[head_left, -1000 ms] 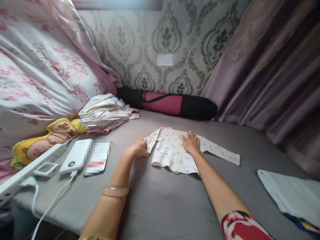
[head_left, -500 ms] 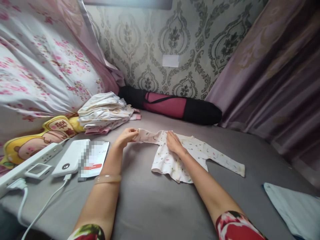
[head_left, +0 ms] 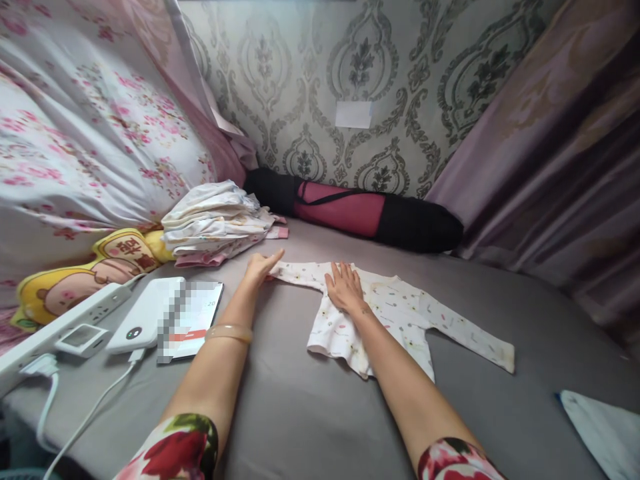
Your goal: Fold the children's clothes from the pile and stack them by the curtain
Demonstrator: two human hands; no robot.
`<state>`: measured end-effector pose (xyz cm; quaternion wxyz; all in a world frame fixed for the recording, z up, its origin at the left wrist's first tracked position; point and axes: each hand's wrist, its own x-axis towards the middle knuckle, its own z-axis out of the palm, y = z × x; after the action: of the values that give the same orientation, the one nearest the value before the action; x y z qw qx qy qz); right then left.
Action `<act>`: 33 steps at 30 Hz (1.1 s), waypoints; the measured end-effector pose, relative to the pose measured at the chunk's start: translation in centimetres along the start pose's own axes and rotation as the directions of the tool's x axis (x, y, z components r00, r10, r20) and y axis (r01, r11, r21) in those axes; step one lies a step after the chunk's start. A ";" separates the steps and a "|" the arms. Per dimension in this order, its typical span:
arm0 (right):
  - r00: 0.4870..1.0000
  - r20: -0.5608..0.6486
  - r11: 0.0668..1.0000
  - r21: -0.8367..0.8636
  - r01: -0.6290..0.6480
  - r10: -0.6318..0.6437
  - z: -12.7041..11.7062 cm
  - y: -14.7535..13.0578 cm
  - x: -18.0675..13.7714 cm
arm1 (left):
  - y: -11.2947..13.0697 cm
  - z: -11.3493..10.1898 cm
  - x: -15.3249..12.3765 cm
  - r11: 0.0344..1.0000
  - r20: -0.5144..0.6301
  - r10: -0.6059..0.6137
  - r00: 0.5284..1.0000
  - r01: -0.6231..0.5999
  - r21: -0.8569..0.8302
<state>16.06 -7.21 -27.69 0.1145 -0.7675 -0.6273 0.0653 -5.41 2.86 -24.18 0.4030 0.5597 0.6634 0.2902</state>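
Flat it lay, the shirt point(head_left: 390, 310), thin white cloth dotted with tiny prints, right out in the middle of the grey sheet point(head_left: 280, 413), its hem rippling in soft waves! The right hand point(head_left: 345, 288) was spread wide on it, palm down near the neckline, fingers long and loose, pressing cloth but gripping none. Over at the cuff, the left hand point(head_left: 263, 265) had its thumb stuck out stiff and clear of the fabric; its other fingers were tucked out of sight, so I couldn't tell whether they had hold of the sleeve point(head_left: 300, 273), which ran straight between the two hands. A smooth, glossy bangle point(head_left: 229, 333) ringed that forearm. Behind, a crumpled heap of clothes point(head_left: 215, 220) slumped beside the plump yellow cushion point(head_left: 75, 287), and what a long, rounded tube the black-and-magenta bag point(head_left: 345, 210) made! Nearer, a slab-like power bank point(head_left: 147, 317) lay by the glassy phone point(head_left: 195, 320).
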 end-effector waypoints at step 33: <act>1.000 0.000 0.999 -0.049 -0.014 0.014 0.0 -0.3 0.0 | -2.0 6.4 -3.0 0.489 0.313 0.524 0.792 -0.581 0.650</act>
<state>15.81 -7.15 -27.66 0.0955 -0.7744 -0.6234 0.0508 -0.77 -0.92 -28.48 0.0600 0.8631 0.4913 0.1000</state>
